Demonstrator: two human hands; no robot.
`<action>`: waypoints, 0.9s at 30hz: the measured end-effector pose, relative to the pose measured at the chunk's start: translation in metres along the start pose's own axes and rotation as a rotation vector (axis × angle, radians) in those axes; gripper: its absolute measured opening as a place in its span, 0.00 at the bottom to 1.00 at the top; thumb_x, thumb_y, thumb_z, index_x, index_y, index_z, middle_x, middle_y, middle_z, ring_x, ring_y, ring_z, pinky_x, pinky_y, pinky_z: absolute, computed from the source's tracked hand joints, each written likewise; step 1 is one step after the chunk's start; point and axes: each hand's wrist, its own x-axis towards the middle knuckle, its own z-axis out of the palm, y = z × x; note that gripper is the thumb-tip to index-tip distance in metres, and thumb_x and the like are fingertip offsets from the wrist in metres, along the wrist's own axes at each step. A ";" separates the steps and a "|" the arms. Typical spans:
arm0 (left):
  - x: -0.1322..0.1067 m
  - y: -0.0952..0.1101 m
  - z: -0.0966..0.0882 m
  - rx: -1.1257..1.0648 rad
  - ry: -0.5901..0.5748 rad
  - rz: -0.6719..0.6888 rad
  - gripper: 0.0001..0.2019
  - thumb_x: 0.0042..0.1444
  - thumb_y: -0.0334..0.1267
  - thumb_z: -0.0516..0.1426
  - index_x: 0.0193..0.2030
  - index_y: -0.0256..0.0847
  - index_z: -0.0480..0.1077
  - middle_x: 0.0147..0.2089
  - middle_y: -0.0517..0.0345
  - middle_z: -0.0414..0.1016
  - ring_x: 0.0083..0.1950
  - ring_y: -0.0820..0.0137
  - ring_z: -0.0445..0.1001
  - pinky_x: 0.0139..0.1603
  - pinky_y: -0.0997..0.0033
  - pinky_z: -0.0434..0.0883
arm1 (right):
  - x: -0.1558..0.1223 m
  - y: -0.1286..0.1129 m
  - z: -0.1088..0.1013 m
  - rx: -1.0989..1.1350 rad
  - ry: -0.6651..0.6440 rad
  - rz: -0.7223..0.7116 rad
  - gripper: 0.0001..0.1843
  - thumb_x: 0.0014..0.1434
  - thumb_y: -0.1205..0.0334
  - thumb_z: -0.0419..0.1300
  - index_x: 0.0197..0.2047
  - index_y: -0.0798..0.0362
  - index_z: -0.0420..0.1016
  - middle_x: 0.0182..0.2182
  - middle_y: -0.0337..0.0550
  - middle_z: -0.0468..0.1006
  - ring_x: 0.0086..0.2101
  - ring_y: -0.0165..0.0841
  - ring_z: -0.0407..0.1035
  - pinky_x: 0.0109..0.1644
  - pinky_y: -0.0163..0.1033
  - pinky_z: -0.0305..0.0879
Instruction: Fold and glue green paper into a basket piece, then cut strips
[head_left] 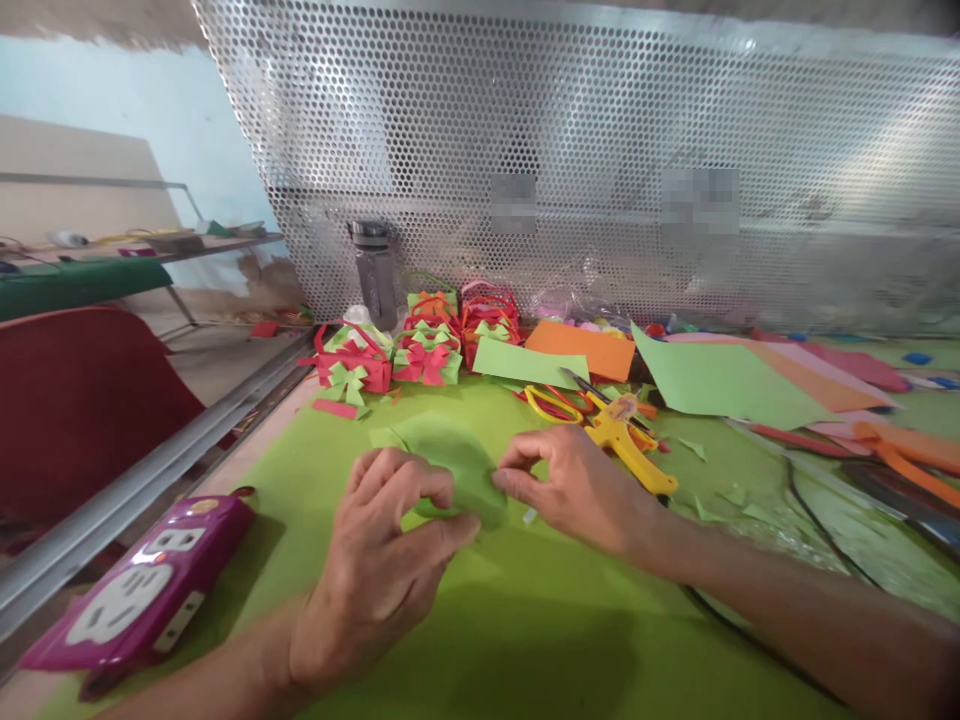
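A curved piece of green paper (pixel 454 460) is held between both hands just above the green table cover (pixel 525 620). My left hand (pixel 379 560) pinches its near side, thumb below and fingers curled over the top. My right hand (pixel 574 485) pinches the paper's right edge with thumb and forefinger. Just behind my right hand lies a yellow glue gun (pixel 626 445), with yellow-handled scissors (pixel 551 400) beside it.
Several red and green paper baskets (pixel 420 345) stand at the back by a grey bottle (pixel 375 270) and a perforated metal screen (pixel 600 160). Green and orange paper sheets (pixel 720 380) lie to the right. A purple power strip (pixel 139 595) sits at the left edge.
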 end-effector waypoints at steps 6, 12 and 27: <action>-0.001 0.002 0.001 0.006 -0.009 -0.015 0.10 0.49 0.22 0.55 0.29 0.41 0.72 0.30 0.57 0.68 0.32 0.69 0.64 0.32 0.65 0.61 | -0.002 0.000 0.006 -0.195 0.062 -0.077 0.10 0.53 0.70 0.56 0.22 0.56 0.70 0.22 0.38 0.74 0.25 0.27 0.64 0.30 0.33 0.55; -0.001 0.002 0.002 -0.041 -0.011 -0.052 0.10 0.50 0.21 0.54 0.28 0.40 0.70 0.31 0.57 0.70 0.35 0.67 0.64 0.34 0.65 0.63 | -0.004 0.006 0.014 -0.478 0.162 -0.351 0.11 0.56 0.69 0.55 0.23 0.57 0.69 0.21 0.40 0.71 0.25 0.30 0.62 0.33 0.37 0.55; -0.004 -0.011 0.005 -0.204 0.089 -0.220 0.06 0.55 0.27 0.55 0.34 0.42 0.65 0.33 0.61 0.72 0.39 0.69 0.68 0.42 0.62 0.65 | -0.009 0.001 0.010 -0.103 0.221 -0.383 0.17 0.51 0.57 0.65 0.43 0.57 0.72 0.31 0.41 0.77 0.31 0.31 0.70 0.35 0.34 0.62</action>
